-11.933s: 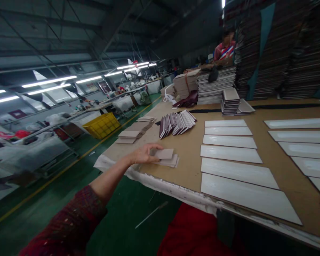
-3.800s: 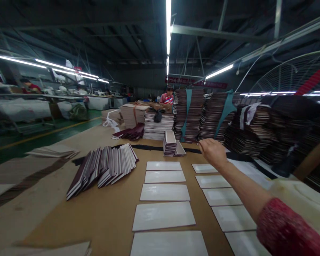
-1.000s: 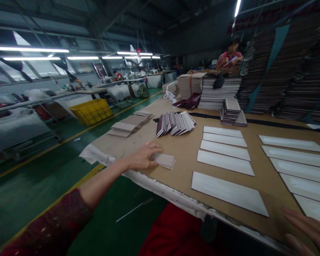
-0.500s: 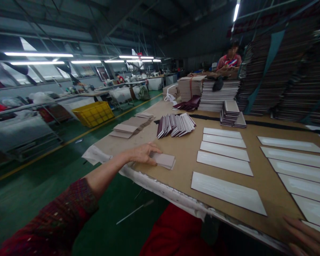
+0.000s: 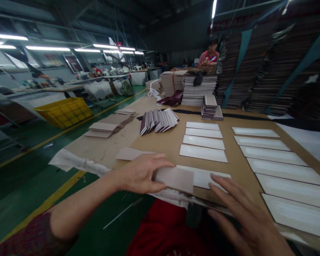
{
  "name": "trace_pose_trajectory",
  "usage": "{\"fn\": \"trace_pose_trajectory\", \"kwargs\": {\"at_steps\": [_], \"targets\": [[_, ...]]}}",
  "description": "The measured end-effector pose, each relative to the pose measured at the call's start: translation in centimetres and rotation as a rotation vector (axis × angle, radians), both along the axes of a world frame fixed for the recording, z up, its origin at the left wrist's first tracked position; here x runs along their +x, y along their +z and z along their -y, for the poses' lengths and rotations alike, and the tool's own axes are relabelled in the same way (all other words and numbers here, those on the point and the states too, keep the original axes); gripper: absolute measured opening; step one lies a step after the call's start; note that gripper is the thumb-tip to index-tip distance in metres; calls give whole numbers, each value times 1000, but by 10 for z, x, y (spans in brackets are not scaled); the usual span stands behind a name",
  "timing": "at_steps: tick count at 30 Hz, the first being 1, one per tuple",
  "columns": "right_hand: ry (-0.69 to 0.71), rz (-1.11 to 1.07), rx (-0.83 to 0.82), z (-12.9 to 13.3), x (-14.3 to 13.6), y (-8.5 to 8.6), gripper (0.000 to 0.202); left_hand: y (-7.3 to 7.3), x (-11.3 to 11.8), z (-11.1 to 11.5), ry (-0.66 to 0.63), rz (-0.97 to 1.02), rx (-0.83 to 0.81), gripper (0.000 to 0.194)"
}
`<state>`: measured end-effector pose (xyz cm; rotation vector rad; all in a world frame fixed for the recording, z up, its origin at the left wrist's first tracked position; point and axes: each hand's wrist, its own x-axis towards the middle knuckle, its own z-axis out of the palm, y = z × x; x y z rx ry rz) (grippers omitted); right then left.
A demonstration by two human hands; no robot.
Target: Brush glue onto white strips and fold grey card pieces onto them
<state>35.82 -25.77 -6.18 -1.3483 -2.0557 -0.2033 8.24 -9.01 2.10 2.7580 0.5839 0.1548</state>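
My left hand (image 5: 142,173) grips a beige cardboard piece (image 5: 176,179) between thumb and fingers. The piece covers the left end of a white-coated strip with dark edges (image 5: 202,176) near the table's front edge; whether it touches the strip I cannot tell. My right hand (image 5: 238,209), fingers apart and holding nothing, is at that strip's right end. Another beige cardboard piece (image 5: 132,153) lies just beyond my left hand. Several similar white strips (image 5: 204,153) lie in a column behind, and a second column of strips (image 5: 285,165) is to the right.
Fanned folded pieces with dark red covers (image 5: 160,121) lie at mid-table. More beige cardboard (image 5: 102,128) is to their left. Tall stacks (image 5: 198,92) rise at the back, where a person (image 5: 209,57) is. A yellow crate (image 5: 62,112) stands on the floor at left.
My left hand has brought a cardboard piece rightward from the small pile to the nearest strip. My right hand has moved left to that strip's other end. The view has turned right.
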Motion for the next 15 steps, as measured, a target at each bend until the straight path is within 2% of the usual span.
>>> {"fn": "trace_pose_trajectory", "kwargs": {"at_steps": [2,4,8,11,13,15], "targets": [[9,54,-30,-9,-12,7,47,-3,16,16,-53,14,-22,46],[29,94,-60,-12,-15,6,45,-8,27,25,-70,29,-43,44],[61,106,-90,-6,-9,-1,43,-18,38,31,-84,23,-58,45],[53,87,-107,0,-1,-1,43,-23,37,30,-102,58,-55,49],[19,46,-109,3,13,1,43,-25,31,28,-56,164,-34,60],[-93,-56,-124,6,38,3,42,-30,22,25,84,300,-11,67]]}}
